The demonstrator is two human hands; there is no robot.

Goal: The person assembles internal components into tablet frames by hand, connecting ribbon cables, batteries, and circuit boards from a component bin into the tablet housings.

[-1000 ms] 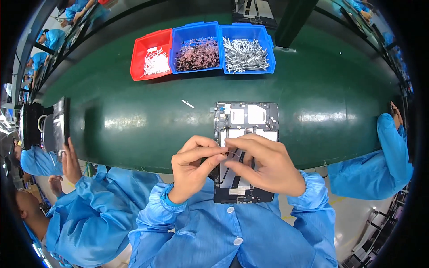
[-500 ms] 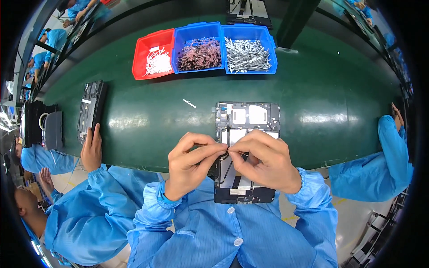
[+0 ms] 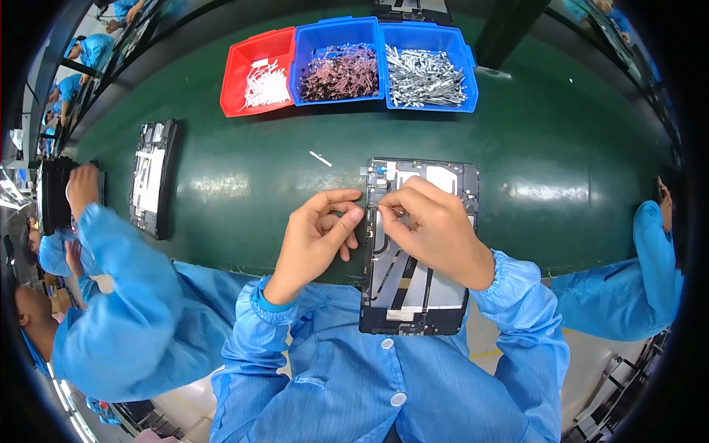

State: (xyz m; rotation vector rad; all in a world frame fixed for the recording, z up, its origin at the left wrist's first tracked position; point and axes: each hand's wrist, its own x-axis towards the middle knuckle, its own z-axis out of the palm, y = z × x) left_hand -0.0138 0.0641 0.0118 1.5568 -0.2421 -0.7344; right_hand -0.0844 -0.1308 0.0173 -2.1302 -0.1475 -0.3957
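Note:
An opened tablet [image 3: 413,295], black-framed with silver and white inner parts, lies on the green table in front of me. My right hand [image 3: 432,229] is over it, thumb and index finger pinched close to its left edge. Whatever that pinch holds is too small to make out. Just left of the tablet is my left hand [image 3: 321,232], thumb and curled fingers apart, with nothing seen between them. A small white strip [image 3: 320,159] lies on the table beyond my left hand.
At the back stand a red bin [image 3: 235,81] of white pieces, a blue bin [image 3: 338,96] of reddish-brown small parts and another blue bin [image 3: 432,108] of silver strips. Another opened device [image 3: 151,181] lies left, near a co-worker's hand [image 3: 83,193]. A dark post [image 3: 509,37] rises behind.
My hands have parted; the right moved up along the tablet's left edge, the left opened beside it. The co-worker's hand left the device at left and reached toward the dark stack.

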